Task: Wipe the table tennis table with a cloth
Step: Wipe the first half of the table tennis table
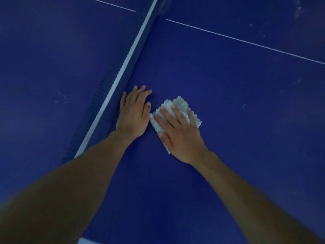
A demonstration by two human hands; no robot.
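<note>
Just beside the net point(121, 67), on its right-hand side, the white cloth point(181, 103) lies bunched flat on the blue table point(228, 103). It is pinned under the right hand point(177, 132), whose fingers are straight and spread across it, pressing rather than gripping. The left hand point(133, 113) rests palm-down between cloth and net, fingers straight and fairly close together, holding nothing, its outer edge close against the net's foot. To wipe well from here, I judge the palm's weight should be even so that the whole cloth drags and not just one corner. Strokes should run parallel to the net, overlapping, working away from it toward the white centre line point(246, 41). Pale specks point(298, 10) far from the net, past that line, suggest that area wants wiping too.
</note>
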